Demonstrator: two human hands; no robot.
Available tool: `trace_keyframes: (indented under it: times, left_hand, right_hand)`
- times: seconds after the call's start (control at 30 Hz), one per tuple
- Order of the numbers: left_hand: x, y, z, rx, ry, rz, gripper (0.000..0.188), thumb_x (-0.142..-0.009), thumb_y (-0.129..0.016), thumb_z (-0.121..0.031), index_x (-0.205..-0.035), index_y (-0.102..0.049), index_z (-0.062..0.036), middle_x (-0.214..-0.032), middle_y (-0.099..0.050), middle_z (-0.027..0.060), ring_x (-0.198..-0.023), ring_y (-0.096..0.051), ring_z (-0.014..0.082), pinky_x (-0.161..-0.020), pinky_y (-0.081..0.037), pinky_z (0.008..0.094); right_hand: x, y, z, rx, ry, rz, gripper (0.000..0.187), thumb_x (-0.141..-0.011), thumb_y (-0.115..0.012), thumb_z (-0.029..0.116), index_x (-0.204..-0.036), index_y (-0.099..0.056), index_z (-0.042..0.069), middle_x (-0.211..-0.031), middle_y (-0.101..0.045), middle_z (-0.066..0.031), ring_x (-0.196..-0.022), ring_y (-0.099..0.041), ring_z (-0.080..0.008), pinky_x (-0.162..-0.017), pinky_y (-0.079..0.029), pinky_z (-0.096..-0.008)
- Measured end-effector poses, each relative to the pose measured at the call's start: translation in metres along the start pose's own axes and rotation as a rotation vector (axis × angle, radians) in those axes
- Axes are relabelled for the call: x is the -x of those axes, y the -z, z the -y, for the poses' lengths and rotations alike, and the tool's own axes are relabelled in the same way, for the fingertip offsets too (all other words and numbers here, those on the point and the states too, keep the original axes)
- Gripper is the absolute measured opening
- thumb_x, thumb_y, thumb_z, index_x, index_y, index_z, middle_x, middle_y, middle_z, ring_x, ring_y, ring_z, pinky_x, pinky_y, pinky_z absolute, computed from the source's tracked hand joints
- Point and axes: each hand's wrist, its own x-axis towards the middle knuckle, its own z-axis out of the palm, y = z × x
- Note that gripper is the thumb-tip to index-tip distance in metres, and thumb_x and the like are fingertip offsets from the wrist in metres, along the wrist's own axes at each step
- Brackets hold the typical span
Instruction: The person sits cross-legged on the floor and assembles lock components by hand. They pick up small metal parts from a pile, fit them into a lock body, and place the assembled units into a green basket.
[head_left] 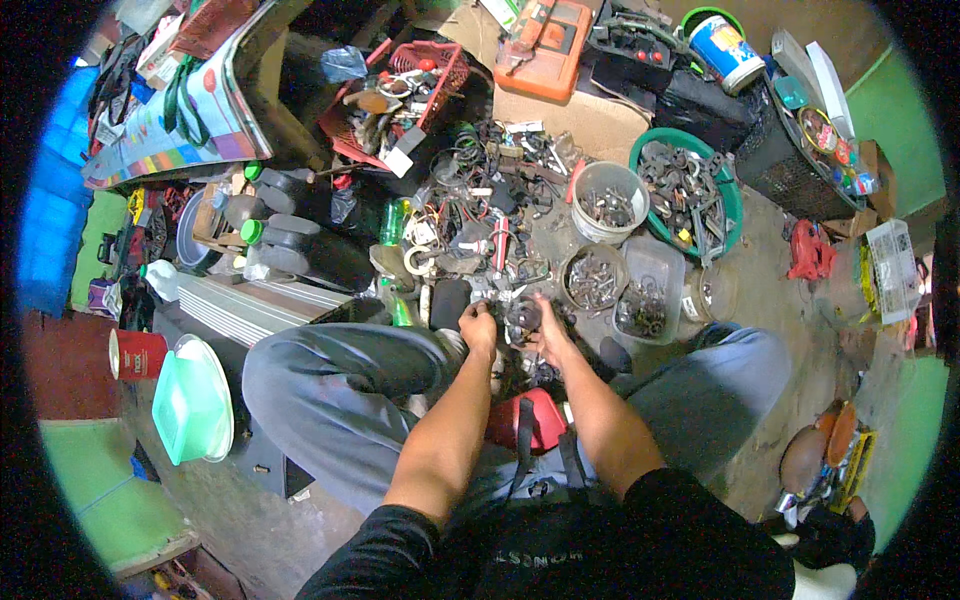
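Observation:
My left hand (pixel 478 328) is closed, its fingers curled in a pinch just left of a dark round part (pixel 522 316). Whatever those fingers may hold is too small to make out. My right hand (pixel 547 330) wraps round the right side of this part, which looks like dark metal with a rounded top; its exact kind cannot be told. Both hands are low between my bent knees. Beyond them spreads a heap of wires and small loose parts (pixel 490 215). A round tub of screws and bolts (pixel 593 278) stands right of my right hand.
A clear rectangular container (pixel 648 300), a white bucket (pixel 610 200) and a green basin (pixel 737 210) hold metal parts at the right. Farther back are a red basket (pixel 455 75) and an orange case (pixel 545 45). Ridged grey panels (pixel 255 310) lie left, near a mint-green container (pixel 185 405).

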Motion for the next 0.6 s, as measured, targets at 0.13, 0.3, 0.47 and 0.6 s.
trace_keyframes:
  times: [0.13,0.3,0.47,0.6]
  left_hand:
    - [0.000,0.017,-0.039,0.106,0.079,0.157,0.047,-0.095,-0.046,-0.040,-0.111,-0.064,0.0004,-0.105,-0.066,0.0166,-0.096,-0.062,0.0257,-0.084,-0.046,0.0369]
    - [0.041,0.025,-0.139,0.293,0.065,0.645,0.064,-0.096,-0.030,-0.061,-0.127,-0.054,-0.0103,-0.121,-0.057,0.0100,-0.112,-0.051,0.0263,-0.091,-0.042,0.0493]
    - [0.102,0.070,-0.255,0.110,-0.072,0.774,0.065,-0.096,-0.029,-0.062,-0.124,-0.057,-0.0114,-0.125,-0.054,0.0116,-0.106,-0.056,0.0243,-0.091,-0.045,0.0407]
    - [0.136,0.102,-0.333,-0.089,-0.371,0.912,0.064,-0.099,-0.024,-0.056,-0.130,-0.052,-0.0077,-0.125,-0.055,0.0119,-0.103,-0.058,0.0258,-0.094,-0.045,0.0398]
  right_hand:
    - [0.041,-0.025,0.032,-0.191,0.042,0.327,0.090,-0.080,-0.046,0.073,-0.142,-0.032,0.008,-0.119,-0.055,-0.0177,-0.095,-0.063,-0.0308,-0.085,-0.049,-0.0596]
    - [0.070,-0.029,0.089,-0.285,0.213,0.498,0.089,-0.083,-0.043,0.072,-0.143,-0.028,0.009,-0.100,-0.062,-0.0174,-0.081,-0.063,-0.0307,-0.074,-0.053,-0.0542]
    - [0.149,-0.060,0.176,-0.126,0.383,0.398,0.095,-0.079,-0.037,0.082,-0.143,-0.030,0.012,-0.084,-0.057,-0.0041,-0.051,-0.051,-0.0084,-0.043,-0.044,-0.0225]
    - [0.163,-0.072,0.231,-0.029,0.517,0.511,0.087,-0.080,-0.033,0.082,-0.114,-0.051,0.004,-0.082,-0.066,-0.0093,-0.054,-0.063,-0.0199,-0.046,-0.055,-0.0322]
